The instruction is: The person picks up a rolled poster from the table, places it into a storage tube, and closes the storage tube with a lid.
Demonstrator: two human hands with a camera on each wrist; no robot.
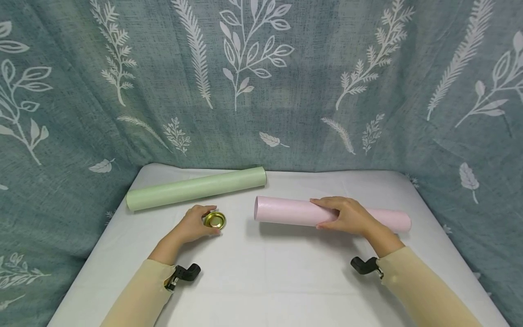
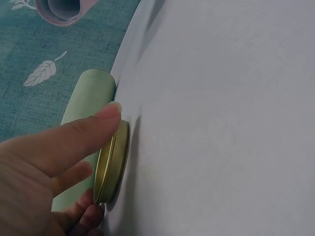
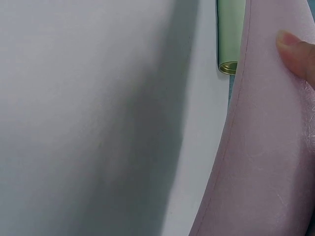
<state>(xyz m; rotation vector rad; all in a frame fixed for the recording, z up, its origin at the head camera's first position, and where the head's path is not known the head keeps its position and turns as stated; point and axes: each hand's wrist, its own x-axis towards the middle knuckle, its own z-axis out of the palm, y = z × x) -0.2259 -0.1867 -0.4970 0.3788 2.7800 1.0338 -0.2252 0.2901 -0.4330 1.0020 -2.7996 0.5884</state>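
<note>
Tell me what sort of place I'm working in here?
Probably a staged tabletop set, not a real workshop: a white-covered table, a leaf-print cloth backdrop draped around it, and only two paper tubes and a gold lid laid out.

Backdrop: teal-grey woven curtain (image 1: 310, 81) printed with white leaves, ferns and branching sprigs. It hangs behind the work surface and wraps round both sides, falling in soft folds, with deeper creases at the left. Work surface: a table (image 1: 261, 281) covered by a plain white cloth, rounded at the far corners, faint fold lines across it. Light is even and diffuse, with soft shadows on the cloth. No floor, window or other furniture in view.
</note>
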